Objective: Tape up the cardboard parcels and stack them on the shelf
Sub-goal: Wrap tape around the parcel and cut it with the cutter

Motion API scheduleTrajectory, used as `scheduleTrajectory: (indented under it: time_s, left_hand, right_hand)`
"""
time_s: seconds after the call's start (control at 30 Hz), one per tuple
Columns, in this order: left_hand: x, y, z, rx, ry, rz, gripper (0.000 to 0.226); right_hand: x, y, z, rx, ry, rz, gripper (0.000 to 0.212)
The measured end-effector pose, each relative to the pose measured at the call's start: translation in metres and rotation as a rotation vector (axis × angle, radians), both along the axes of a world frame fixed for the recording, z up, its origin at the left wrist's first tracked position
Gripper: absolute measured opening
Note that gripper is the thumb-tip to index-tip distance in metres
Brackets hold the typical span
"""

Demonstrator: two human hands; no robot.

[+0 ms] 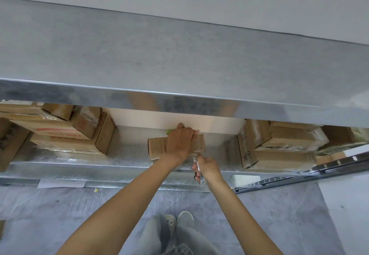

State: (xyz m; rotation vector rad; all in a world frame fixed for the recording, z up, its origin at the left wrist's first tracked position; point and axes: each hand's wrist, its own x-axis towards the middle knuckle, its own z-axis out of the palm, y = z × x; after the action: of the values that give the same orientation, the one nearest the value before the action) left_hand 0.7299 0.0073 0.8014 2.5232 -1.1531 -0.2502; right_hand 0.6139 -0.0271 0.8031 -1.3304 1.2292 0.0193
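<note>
1. The small brown cardboard parcel [156,146] lies on the lower galvanised metal shelf [79,160], about in its middle and near the front edge, in the gap between two groups of boxes.
2. The left hand [180,141] lies palm down on top of the parcel. Its fingers are straight and close together and reach to the far edge. It presses on the carton and does not grasp it.
3. The right hand [208,168] is just beside the front right corner of the parcel. Its fingers are curled firmly round a pair of silver metal scissors [196,164]. The blades point up toward that corner. I cannot tell whether the tip touches the carton.
4. The right part of the parcel's top looks shiny, like clear tape.
5. A small yellow-green thing [169,131] shows behind the left fingers. It is mostly hidden, so I cannot tell what it is.
6. On the same shelf, a stack of brown cartons with red print [65,133] stands well to the left, and a stack of taped brown cartons [283,145] stands well to the right.
7. A wide upper metal shelf [159,55] hangs over the lower one and fills the top of the view.
8. Below, the grey floor covering [60,207] shows, and on it the person's grey shoes [180,219].
</note>
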Motion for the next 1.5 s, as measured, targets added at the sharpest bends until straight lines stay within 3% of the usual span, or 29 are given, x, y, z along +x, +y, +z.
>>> scheduleTrajectory:
  time_s: [0.13,0.17,0.3,0.47,0.63,0.77,0.9,1.1,1.5]
  left_hand:
    - [0.011,0.013,0.0,-0.156,0.086,-0.233,0.033]
    - [0.016,0.021,-0.001,-0.139,0.093,-0.306,0.04]
    - [0.026,0.051,-0.013,0.075,-0.18,-0.483,0.077]
    - [0.023,0.05,-0.004,0.098,-0.126,-0.48,0.073]
    - [0.018,0.059,0.005,0.076,-0.122,-0.522,0.065]
    - [0.021,0.06,0.006,0.251,0.044,-0.476,0.062]
    - [0.03,0.055,0.011,0.277,0.246,-0.47,0.06]
    - [0.043,0.046,0.011,0.274,0.385,-0.418,0.058]
    - [0.047,0.044,0.003,0.262,0.379,-0.4,0.057]
  right_hand:
    - [0.0,-0.004,0.001,0.012,0.006,0.015,0.047]
    - [0.001,-0.004,0.002,0.015,0.005,0.012,0.046]
    - [0.005,-0.004,0.005,0.023,-0.008,0.002,0.045]
    - [0.0,-0.005,0.013,0.025,-0.044,0.02,0.051]
    - [-0.025,0.005,0.031,-0.029,-0.218,0.088,0.054]
    - [-0.041,0.018,0.035,-0.08,-0.3,0.159,0.047]
    - [-0.041,0.024,0.035,-0.121,-0.324,0.16,0.045]
    - [-0.04,0.027,0.025,-0.132,-0.233,0.072,0.053]
    - [-0.049,0.036,-0.014,-0.18,-0.062,0.02,0.062]
